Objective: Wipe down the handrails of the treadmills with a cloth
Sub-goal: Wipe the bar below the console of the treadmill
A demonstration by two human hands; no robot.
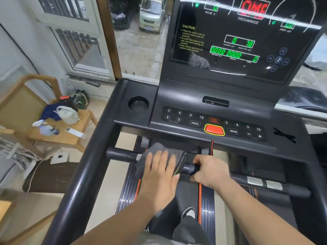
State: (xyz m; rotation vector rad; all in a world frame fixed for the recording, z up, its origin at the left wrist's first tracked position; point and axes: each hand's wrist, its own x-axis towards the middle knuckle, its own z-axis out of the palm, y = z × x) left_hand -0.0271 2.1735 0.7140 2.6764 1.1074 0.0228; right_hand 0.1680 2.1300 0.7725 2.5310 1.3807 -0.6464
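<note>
My left hand (pixel 160 171) lies spread on the cloth (pixel 158 150); soft and light, I judge, best draped over the stiff handrail (pixel 120 154); my right hand (pixel 210 171) grips that handrail.

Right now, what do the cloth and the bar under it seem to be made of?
The cloth looks like soft grey fabric, maybe microfibre: matte, it drapes in folds. The handrail looks like black plastic or coated metal: smooth, with a slight sheen.
</note>
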